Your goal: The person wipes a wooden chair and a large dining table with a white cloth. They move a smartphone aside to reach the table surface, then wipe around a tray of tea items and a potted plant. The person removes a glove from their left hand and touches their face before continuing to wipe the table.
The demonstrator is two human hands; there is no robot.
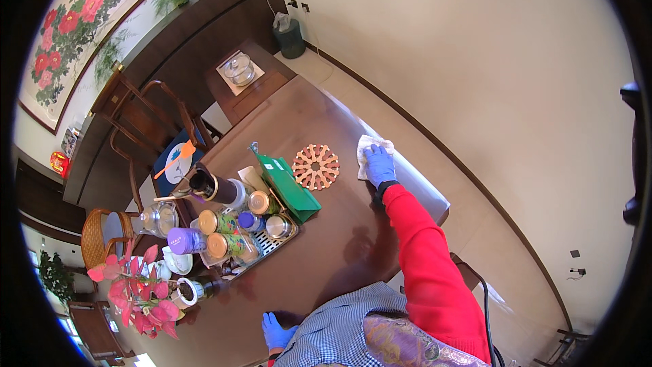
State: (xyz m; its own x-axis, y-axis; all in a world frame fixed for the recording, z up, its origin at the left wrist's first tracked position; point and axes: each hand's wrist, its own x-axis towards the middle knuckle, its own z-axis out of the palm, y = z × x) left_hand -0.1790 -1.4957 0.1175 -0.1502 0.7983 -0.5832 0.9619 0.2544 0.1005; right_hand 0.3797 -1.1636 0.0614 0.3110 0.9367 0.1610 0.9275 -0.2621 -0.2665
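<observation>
My right hand [380, 165], in a blue glove, presses a white cloth [363, 157] onto the dark brown table [285, 275] close to its right edge. Part of the cloth is hidden beneath the fingers. My left hand [277, 332], gloved in the same blue, rests on the table's near edge with its fingers spread and nothing in it. Left of the cloth lies a round trivet [316, 167] of wooden pieces. Beyond that, a green bag or box [290, 188] leans against a slotted tray [272, 244] crowded with lidded jars [216, 245].
A pink-leaved potted plant [153, 295] and a glass teapot [160, 218] stand left of the tray. A glass bowl [239, 70] sits on a side cabinet. Wooden armchairs [147, 127] line the far side, one bearing an orange fly swatter [175, 158]. A bin [289, 40] stands by the wall.
</observation>
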